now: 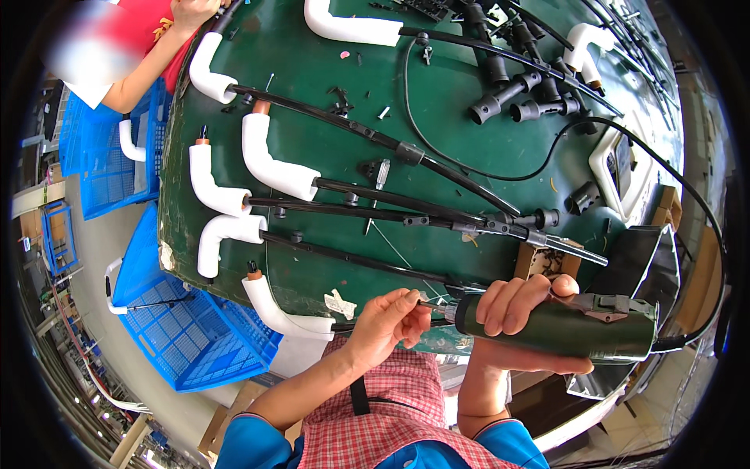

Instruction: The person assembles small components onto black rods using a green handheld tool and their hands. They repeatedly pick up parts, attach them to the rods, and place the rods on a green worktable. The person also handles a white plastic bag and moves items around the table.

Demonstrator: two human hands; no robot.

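Right hand [516,306] clamped round smooth, cylindrical green driver [621,332]; left hand [384,322] pinching slim metal bit [439,308].

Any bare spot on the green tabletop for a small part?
Two on the green tabletop: between the upper-left white handle and top-centre white handle; and inside the black cable's loop, left of the black tubular fittings.
Crowded: upper right, under those fittings; mid-table, along the black rods; near edge, around both hands and the green power screwdriver.
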